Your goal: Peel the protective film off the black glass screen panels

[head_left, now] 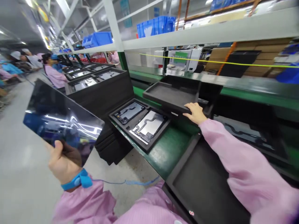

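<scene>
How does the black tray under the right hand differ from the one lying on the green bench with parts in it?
The tray under the right hand, the lifted tray, looks empty and is raised off the bench; the bench tray lies flat and holds two panel parts. The lifted tray shows one plain recess; the bench tray has two pockets. Both are black foam.

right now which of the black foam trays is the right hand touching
The empty black tray lifted at a tilt above the green bench; the right hand rests on its near edge. The tray beside it lies flat and holds two panels, untouched.
</scene>
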The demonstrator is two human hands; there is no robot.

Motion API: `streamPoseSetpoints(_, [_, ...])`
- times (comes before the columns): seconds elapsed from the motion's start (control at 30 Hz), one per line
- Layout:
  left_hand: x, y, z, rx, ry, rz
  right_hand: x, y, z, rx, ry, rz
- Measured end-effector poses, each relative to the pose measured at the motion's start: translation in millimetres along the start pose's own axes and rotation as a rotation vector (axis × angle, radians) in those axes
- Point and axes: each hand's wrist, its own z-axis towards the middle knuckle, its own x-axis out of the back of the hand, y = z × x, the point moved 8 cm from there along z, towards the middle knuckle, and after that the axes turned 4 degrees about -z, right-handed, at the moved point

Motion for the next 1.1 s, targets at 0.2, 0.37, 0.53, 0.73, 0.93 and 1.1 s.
streamPoseSetpoints(0.2, [11.5,5,14,-0.077,0.006,0.004,-22,-47,-22,0.389,-0.141,0.148])
streamPoseSetpoints(0.37, [1.9,-6,15,0.026,-0.03,-0.028,-62,-47,5,0.431,-0.199,0.121])
streamPoseSetpoints(0.53, [-51.8,-23,20,0.075,-0.165,-0.036,-84,-36,28,0.339,-0.272,0.014])
streamPoseSetpoints(0.73, [-172.4,-98,20,0.143,-0.479,0.037,-89,-43,14,0.256,-0.402,-0.055])
streamPoseSetpoints(0.93, [-216.3,-214,-13,0.356,-0.901,0.373,-26,-44,-33,0.215,-0.328,-0.095])
streamPoseSetpoints(1.1, [-210.0,-249,-11,0.355,-0.929,0.628,57,-67,-112,0.397,-0.075,-0.133])
